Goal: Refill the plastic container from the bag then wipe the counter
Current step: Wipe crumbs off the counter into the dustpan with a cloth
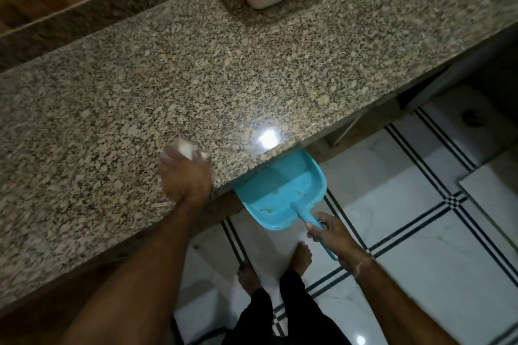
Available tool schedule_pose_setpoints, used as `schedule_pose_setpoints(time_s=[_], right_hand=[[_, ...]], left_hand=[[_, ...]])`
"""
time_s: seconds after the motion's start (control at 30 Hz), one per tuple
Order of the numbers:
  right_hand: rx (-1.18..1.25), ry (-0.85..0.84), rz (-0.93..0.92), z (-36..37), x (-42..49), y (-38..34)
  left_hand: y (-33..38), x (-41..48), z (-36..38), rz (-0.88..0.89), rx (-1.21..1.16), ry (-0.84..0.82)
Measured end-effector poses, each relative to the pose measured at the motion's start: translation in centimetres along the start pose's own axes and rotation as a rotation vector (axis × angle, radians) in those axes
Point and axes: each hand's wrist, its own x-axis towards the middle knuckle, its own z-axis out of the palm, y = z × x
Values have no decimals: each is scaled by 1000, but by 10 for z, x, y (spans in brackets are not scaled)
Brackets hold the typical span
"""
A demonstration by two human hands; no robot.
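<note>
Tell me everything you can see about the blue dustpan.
The dustpan is light blue and looks like plastic, with a wide shallow tray, raised side walls and a thin handle ending in a loop. A few brownish specks lie in the tray. It is held in the air over the tiled floor, its open front edge tucked under the edge of the granite counter, tray facing up. The right hand grips the handle; whether the pan touches the counter cannot be told.
</note>
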Motion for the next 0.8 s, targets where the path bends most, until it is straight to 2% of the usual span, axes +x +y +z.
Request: schedule_pose_setpoints(time_s=[0.1,0.2,0.23,0.3,0.43,0.5,0.57,0.63,0.7,0.73,0.8], right_hand=[[-24,-13,-13,-19,10,0],[-24,-14,-12,-38,13,-9],[-19,-11,-16,-44,13,-13],[-8,5,-19,-55,14,-20],[-13,82,16,-72,24,-24],[-28,112,43,-73,30,-24],[-27,142,86,-73,35,-23],[-23,150,109,-69,39,-24],[-4,143,113,-66,41,-29],[8,142,107,-65,42,-32],[35,144,93,-64,44,-37]], left_hand=[[66,-29,18,216,-90,-9],[113,-51,24,532,-144,-116],[119,-48,22,556,-166,-167],[111,-30,9,451,-205,-163],[34,30,3,-11,-150,47],[-26,94,74,-205,-155,83],[-70,154,169,-212,-206,125],[-30,135,188,-43,-176,132],[72,52,102,168,-41,160],[114,16,65,308,-45,159],[152,-27,37,727,-121,-87]])
